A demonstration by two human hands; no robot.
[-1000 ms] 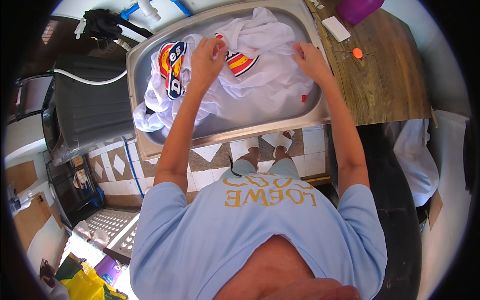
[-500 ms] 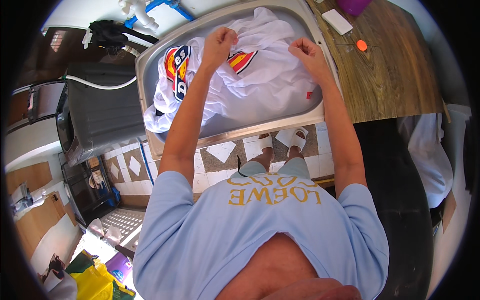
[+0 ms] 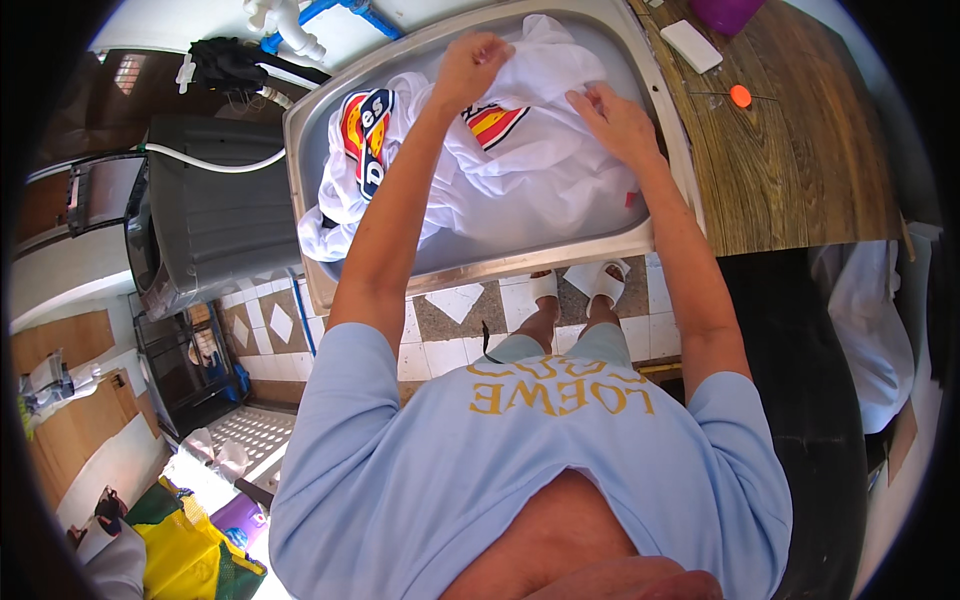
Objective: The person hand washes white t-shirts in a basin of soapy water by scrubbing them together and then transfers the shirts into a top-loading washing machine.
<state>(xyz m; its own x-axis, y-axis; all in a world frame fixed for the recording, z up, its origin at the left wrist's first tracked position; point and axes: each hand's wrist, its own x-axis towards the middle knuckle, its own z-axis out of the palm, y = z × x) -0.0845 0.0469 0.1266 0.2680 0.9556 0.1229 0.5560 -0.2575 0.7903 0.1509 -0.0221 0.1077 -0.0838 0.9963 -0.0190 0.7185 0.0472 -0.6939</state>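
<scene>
A wet white garment [image 3: 540, 150] with red, yellow and dark blue printed patches lies bunched in a metal sink [image 3: 480, 268] holding cloudy water. My left hand [image 3: 472, 72] is closed on a fold of it toward the far side of the sink. On the right, my right hand [image 3: 617, 122] pinches another part of the cloth, near the sink's right wall. Between the two hands a stretch of the fabric is drawn up. A small red tag or patch [image 3: 631, 200] shows at the garment's right edge.
Right of the sink is a wooden counter [image 3: 790, 170] bearing a white bar [image 3: 691, 47], an orange round thing [image 3: 740, 96] and a purple container [image 3: 727, 12]. Blue and white pipes [image 3: 330, 15] run behind. A dark grey appliance [image 3: 215, 200] with a white hose [image 3: 225, 168] stands left.
My left hand has moved slightly right and farther away. My right hand has come onto the cloth, and the fabric between them is now raised. The view has shifted a little.
</scene>
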